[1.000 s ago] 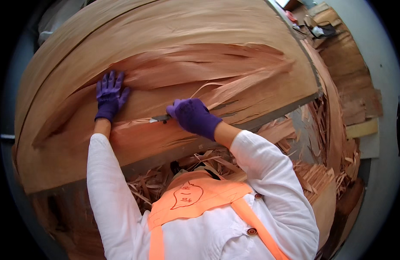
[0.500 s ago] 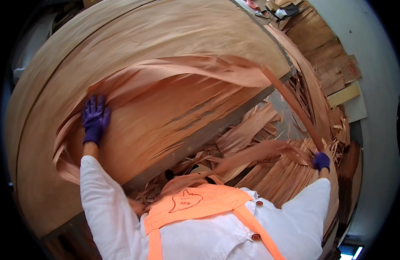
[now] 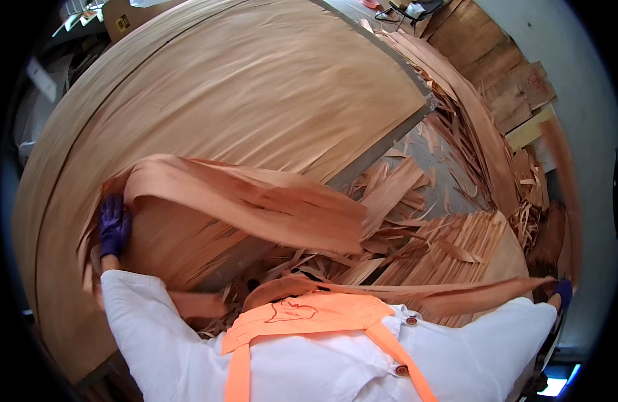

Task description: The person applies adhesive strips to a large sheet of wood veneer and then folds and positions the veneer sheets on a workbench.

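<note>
My left hand (image 3: pixel 115 226), in a purple glove, lies flat with fingers stretched out at the left edge of a reddish wood veneer sheet (image 3: pixel 255 201). That sheet curls up and folds over toward the right from beside the hand. Far out to the right, my right hand (image 3: pixel 563 293), gloved the same, is closed on the end of a veneer strip (image 3: pixel 449 296) that runs across in front of my chest. A thin blurred piece also rises above this hand. Both lie by a broad stack of pale veneer sheets (image 3: pixel 275 87).
Torn veneer scraps (image 3: pixel 396 191) litter the grey floor beyond the stack's edge. A pile of veneer strips (image 3: pixel 436 261) lies right of centre. Wooden boards (image 3: pixel 490 74) lean by the pale wall (image 3: pixel 570 74), and a black chair (image 3: pixel 413 12) stands at the far right.
My right hand has swung outward to the right and down, drawing the veneer strip along. The large sheet has come away and folded nearer me. My left hand has shifted left and slightly nearer.
</note>
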The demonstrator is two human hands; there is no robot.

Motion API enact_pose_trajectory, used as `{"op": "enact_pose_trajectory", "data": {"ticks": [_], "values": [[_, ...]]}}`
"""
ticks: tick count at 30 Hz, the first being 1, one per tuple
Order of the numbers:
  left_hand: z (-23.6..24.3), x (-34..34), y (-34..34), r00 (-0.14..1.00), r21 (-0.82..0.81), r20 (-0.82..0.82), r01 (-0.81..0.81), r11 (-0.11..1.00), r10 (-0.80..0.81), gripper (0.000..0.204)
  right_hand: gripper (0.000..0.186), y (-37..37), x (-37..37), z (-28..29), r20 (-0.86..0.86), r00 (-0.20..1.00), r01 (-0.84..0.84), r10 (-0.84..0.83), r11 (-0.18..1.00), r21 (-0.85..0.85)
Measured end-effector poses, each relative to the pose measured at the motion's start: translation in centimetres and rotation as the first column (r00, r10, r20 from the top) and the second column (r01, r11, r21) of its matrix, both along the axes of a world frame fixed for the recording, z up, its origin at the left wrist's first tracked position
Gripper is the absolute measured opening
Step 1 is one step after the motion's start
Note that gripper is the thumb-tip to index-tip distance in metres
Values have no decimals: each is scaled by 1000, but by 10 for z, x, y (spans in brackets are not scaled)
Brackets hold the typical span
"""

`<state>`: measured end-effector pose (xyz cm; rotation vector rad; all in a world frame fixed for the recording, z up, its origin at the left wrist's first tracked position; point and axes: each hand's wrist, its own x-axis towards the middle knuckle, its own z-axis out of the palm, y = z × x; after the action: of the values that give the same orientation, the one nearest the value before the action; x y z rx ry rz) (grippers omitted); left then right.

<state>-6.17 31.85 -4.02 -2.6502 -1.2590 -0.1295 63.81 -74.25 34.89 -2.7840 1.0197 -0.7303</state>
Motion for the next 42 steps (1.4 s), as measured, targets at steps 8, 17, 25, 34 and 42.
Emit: {"op": "enact_pose_trajectory", "data": {"ticks": [8, 17, 25, 34, 42], "values": [[68, 37, -8, 972, -68, -225, -79, 995, 62, 60, 28, 128, 129, -124, -519, 628, -765, 580, 337, -549], [110, 38, -84, 978, 15, 208, 1, 1000, -4, 56, 43, 620, -179, -232, 345, -393, 260, 853, -256, 931], [111, -38, -150, 942, 167, 270, -249, 954, 199, 75, 54, 679, -319, -289, 268, -92, 888, 959, -43, 457], [70, -96, -56, 928, 82, 21, -373, 924, 373, 85, 42, 652, -344, -338, 94, 272, 814, 958, -281, 509], [55, -125, 6, 981, 54, 91, -175, 983, 169, 70, 34, 646, -353, -358, 282, 580, 415, 764, -575, 705]]}}
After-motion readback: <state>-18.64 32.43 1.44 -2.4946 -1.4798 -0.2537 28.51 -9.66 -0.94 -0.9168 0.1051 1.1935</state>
